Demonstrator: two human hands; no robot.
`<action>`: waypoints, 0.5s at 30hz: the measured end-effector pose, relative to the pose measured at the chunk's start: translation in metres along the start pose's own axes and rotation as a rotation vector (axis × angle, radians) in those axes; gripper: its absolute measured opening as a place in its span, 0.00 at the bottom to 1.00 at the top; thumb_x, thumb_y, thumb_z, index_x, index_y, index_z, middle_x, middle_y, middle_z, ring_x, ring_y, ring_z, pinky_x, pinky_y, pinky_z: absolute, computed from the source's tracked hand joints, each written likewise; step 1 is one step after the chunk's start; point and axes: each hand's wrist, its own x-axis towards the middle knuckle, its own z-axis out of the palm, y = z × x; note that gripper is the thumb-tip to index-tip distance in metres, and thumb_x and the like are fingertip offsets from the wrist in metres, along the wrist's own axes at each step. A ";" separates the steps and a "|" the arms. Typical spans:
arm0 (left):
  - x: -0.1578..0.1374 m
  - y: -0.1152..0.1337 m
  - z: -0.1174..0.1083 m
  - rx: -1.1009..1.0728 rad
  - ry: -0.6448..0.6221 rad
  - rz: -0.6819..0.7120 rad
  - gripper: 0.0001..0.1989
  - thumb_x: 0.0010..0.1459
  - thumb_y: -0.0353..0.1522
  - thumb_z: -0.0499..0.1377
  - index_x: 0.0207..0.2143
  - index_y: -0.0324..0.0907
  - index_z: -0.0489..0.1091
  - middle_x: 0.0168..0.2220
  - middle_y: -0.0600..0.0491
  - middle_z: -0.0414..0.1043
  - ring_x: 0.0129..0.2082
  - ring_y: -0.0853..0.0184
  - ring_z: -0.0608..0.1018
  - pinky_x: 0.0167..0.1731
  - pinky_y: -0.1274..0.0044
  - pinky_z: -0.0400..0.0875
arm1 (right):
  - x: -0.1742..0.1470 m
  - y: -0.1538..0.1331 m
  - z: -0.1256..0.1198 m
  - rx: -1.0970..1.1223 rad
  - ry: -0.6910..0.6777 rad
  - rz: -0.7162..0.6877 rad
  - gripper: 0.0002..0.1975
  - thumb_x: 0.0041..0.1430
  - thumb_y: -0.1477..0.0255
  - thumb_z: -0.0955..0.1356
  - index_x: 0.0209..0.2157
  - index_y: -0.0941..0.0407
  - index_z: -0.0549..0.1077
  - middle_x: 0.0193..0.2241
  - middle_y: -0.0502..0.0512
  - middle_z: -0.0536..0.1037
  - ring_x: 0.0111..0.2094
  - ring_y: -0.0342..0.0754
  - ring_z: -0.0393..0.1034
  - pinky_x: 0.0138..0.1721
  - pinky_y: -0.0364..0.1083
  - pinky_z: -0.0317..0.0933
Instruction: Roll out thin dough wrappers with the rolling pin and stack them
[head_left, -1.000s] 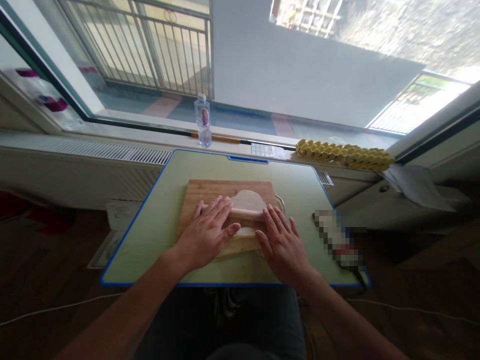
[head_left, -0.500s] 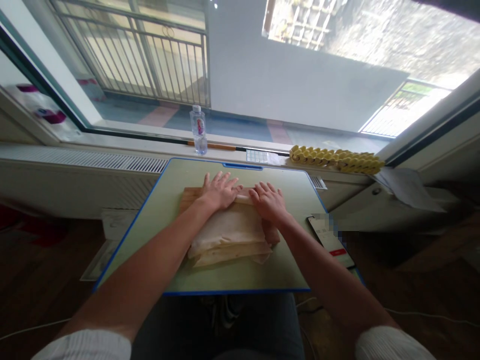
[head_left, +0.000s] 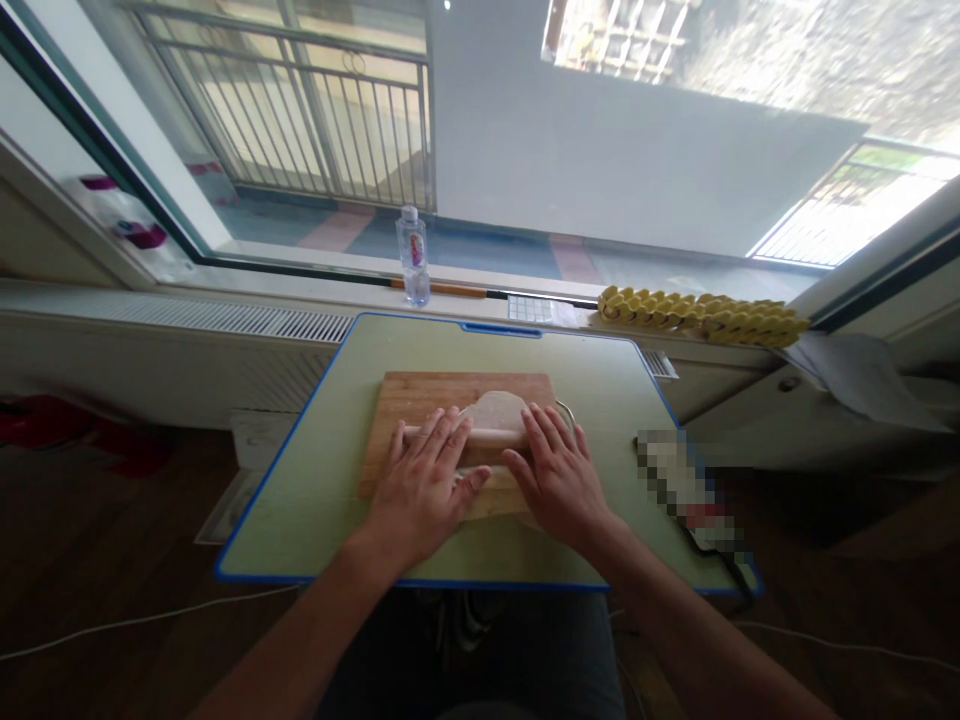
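Note:
A wooden cutting board [head_left: 465,385] lies on the green table top [head_left: 600,400], with a curved metal handle [head_left: 568,410] at its right edge. Across the board runs a pale rolling pin [head_left: 499,438]. My left hand [head_left: 417,492] rests on its left part, fingers stretched out and flat. On the right part lies my right hand [head_left: 562,478], its fingers spread and flat too. A thin sheet of dough [head_left: 493,409] shows just beyond the pin, between the hands. Some pale dough also shows on the near side, mostly hidden by my hands.
A clear plastic bottle [head_left: 413,258] and a yellow egg tray [head_left: 701,315] stand on the window sill. At the table's right side lies a blurred-out phone [head_left: 690,490] with a black cable. A radiator grille [head_left: 300,323] runs along the left.
Both hands have come back toward me from the board's far edge. The dough sheet that hung over the near edge now shows mainly beyond the pin, and more bare board shows.

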 end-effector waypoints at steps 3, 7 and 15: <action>0.026 -0.007 0.003 -0.001 0.008 -0.026 0.35 0.71 0.54 0.41 0.72 0.47 0.57 0.74 0.47 0.53 0.74 0.53 0.55 0.71 0.48 0.42 | 0.033 0.002 0.001 -0.009 -0.011 0.035 0.33 0.74 0.52 0.55 0.70 0.56 0.61 0.71 0.62 0.59 0.73 0.62 0.47 0.70 0.67 0.42; 0.065 -0.025 0.002 -0.001 -0.024 -0.045 0.35 0.70 0.55 0.40 0.70 0.50 0.60 0.74 0.48 0.54 0.74 0.52 0.54 0.70 0.45 0.39 | 0.067 0.002 0.000 -0.040 -0.034 0.036 0.32 0.74 0.50 0.52 0.67 0.52 0.65 0.71 0.59 0.61 0.72 0.62 0.48 0.68 0.70 0.43; 0.123 -0.073 0.001 -0.007 -0.104 -0.159 0.33 0.71 0.53 0.37 0.67 0.53 0.65 0.73 0.50 0.55 0.74 0.48 0.55 0.67 0.40 0.40 | 0.113 0.008 0.002 -0.028 -0.084 0.099 0.33 0.73 0.47 0.51 0.65 0.49 0.67 0.69 0.60 0.63 0.70 0.66 0.51 0.66 0.72 0.46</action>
